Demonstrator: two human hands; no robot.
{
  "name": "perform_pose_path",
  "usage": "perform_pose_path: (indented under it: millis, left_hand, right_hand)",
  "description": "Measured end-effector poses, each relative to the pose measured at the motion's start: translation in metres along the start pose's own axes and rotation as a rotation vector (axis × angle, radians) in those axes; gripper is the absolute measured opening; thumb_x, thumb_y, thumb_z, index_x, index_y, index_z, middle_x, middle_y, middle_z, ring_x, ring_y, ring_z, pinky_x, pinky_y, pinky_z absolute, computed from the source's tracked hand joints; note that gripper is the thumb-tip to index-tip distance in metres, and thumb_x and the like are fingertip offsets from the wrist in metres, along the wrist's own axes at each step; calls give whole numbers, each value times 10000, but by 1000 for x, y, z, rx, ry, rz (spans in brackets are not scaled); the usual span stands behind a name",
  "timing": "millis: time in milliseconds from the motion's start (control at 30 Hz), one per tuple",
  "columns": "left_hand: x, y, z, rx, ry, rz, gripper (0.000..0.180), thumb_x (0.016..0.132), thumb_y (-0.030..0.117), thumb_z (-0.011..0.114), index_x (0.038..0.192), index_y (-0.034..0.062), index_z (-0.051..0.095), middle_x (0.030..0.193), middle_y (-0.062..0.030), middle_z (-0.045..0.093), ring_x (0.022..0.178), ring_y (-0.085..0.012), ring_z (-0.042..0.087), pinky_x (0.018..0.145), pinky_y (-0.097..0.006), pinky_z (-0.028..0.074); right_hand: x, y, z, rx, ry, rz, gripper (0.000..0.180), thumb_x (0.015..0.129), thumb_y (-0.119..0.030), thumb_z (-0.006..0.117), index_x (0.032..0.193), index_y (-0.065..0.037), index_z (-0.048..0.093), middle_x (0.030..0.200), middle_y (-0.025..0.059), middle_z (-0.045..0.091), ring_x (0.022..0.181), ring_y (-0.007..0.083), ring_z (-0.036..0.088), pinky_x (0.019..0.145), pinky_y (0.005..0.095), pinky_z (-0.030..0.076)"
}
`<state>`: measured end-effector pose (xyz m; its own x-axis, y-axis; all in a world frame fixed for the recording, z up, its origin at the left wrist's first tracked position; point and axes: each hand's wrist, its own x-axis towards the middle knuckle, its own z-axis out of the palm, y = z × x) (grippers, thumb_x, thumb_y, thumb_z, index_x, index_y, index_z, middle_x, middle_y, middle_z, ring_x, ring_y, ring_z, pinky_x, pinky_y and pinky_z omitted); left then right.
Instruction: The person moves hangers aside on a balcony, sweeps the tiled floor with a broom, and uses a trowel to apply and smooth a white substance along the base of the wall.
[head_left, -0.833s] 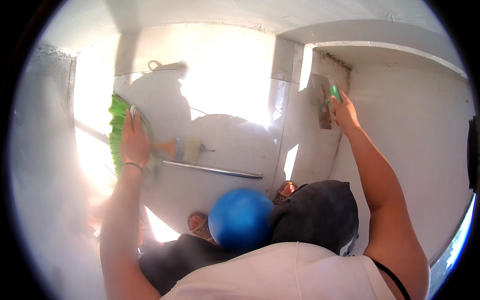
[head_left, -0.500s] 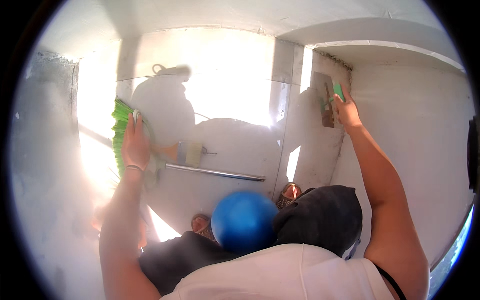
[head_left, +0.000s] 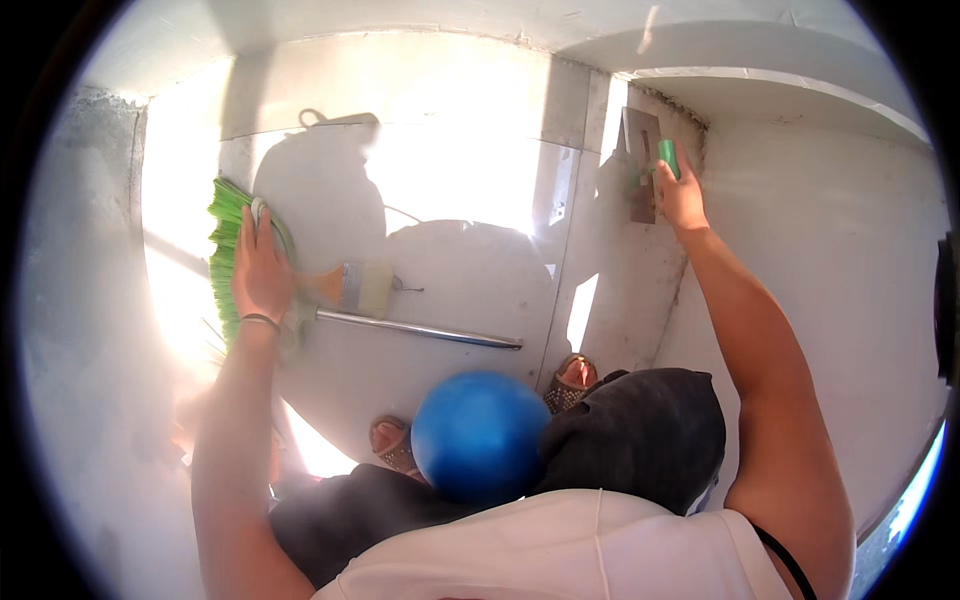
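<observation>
The green-handled trowel (head_left: 638, 205), its flat plate on or just above the floor (head_left: 480, 275) near the right-hand wall (head_left: 810, 260), has moved farther from the person, with the right hand (head_left: 683, 200) closed around its handle. The left hand (head_left: 262, 280) has stayed on the green broom head (head_left: 226, 245), fingers outstretched, its grip impossible to tell, so the right hand seems to do the active work, well apart from the paintbrush (head_left: 373, 288) and blue ball (head_left: 480, 437).
</observation>
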<state>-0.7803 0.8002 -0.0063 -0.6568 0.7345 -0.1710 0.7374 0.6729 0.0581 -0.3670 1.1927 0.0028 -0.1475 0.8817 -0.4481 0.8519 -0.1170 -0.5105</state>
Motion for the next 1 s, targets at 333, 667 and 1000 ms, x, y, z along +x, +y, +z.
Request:
perform_pose_path:
  millis: [333,667,1000]
  left_hand:
    - [-4,-13,5,39,16,20,553,866,41,511,1403,154,446,1516,-112,346,1298,-303,455,962,-403,490]
    - [-5,-10,3,83,23,45,549,871,49,489,1409,143,439,1531,-86,325,1296,-272,467,912,-366,517]
    - [-1,-39,22,263,19,125,548,875,51,483,1414,132,427,1522,-105,340,1314,-267,447,929,-359,514]
  right_hand:
    - [-23,-24,22,251,-87,-51,560,971,-250,515,1497,-227,325,1020,100,617,826,178,566,776,298,482]
    - [-19,-33,47,217,-40,-116,619,952,-220,524,1511,-187,260,1018,181,651,892,270,655,795,331,521]
    - [-60,-44,45,226,-87,-40,602,966,-212,507,1518,-217,266,888,65,600,654,135,525,578,297,469]
